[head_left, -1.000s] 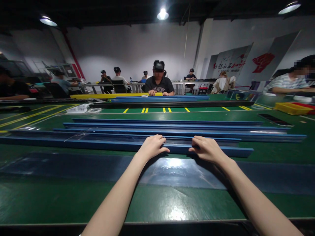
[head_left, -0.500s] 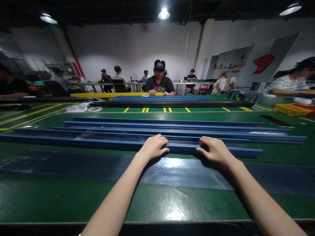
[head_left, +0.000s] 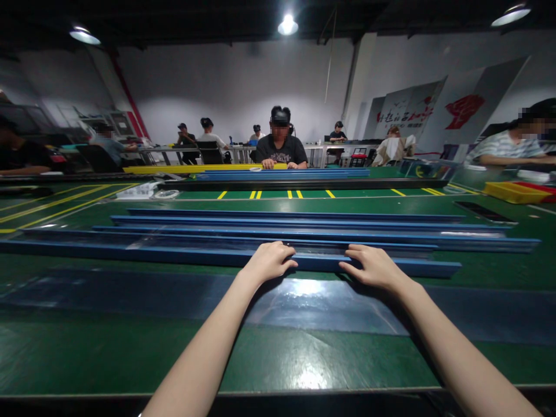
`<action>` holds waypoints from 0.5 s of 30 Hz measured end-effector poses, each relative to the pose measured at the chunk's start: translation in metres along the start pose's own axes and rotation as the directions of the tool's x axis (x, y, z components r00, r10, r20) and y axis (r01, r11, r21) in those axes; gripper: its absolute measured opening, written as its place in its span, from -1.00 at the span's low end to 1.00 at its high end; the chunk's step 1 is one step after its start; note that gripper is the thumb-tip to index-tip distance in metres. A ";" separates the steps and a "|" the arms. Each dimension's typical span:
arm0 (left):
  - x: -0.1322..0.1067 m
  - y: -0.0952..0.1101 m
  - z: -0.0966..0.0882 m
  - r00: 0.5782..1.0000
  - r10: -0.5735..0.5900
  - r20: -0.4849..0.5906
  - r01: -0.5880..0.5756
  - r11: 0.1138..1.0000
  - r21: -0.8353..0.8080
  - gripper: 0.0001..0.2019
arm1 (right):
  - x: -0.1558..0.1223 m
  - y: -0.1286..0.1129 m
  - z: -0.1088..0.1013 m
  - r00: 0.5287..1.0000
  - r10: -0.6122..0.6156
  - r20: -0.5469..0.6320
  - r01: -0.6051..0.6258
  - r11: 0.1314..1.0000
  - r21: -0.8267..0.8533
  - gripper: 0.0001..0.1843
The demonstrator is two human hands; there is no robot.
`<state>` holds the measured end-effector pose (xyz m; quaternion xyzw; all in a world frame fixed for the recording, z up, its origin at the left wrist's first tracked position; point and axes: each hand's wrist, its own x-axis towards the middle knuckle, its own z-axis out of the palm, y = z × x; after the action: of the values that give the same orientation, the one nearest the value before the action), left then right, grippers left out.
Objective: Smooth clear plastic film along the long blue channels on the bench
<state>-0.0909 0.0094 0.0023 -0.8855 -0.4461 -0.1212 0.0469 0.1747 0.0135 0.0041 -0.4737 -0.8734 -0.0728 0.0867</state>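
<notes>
Fingers (head_left: 360, 252) curl over a blue U-shaped channel (head_left: 317, 263).

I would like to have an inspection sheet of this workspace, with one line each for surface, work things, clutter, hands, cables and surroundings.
Surface: green tabletop, bright glare towards the near edge.
Work things: long blue channel nearest the person; glossy flat strip before it, other blue channels behind.
Clutter: dark phone-like slab and yellow tray, right side.
Hands: left hand and right hand at the long blue channel's near wall, fingers over it; firmness unclear.
Cables: thin cord hanging overhead; cable or not, unclear.
Surroundings: co-worker across the table, at a yellow bar; other people seated beyond.
</notes>
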 end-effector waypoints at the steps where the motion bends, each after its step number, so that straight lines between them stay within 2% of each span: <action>1: 0.000 0.000 0.000 1.000 -0.001 0.003 0.001 1.000 0.008 -0.74 | 0.000 0.000 0.000 1.000 0.001 0.003 -0.001 1.000 0.000 -0.60; 15: 0.000 0.000 -0.001 0.999 -0.024 0.023 0.023 0.999 0.040 -0.73 | 0.000 -0.001 -0.001 1.000 0.001 0.006 -0.001 1.000 -0.022 -0.59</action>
<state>-0.0907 0.0093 0.0035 -0.8804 -0.4594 -0.1026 0.0580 0.1742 0.0130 0.0052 -0.4753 -0.8725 -0.0808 0.0790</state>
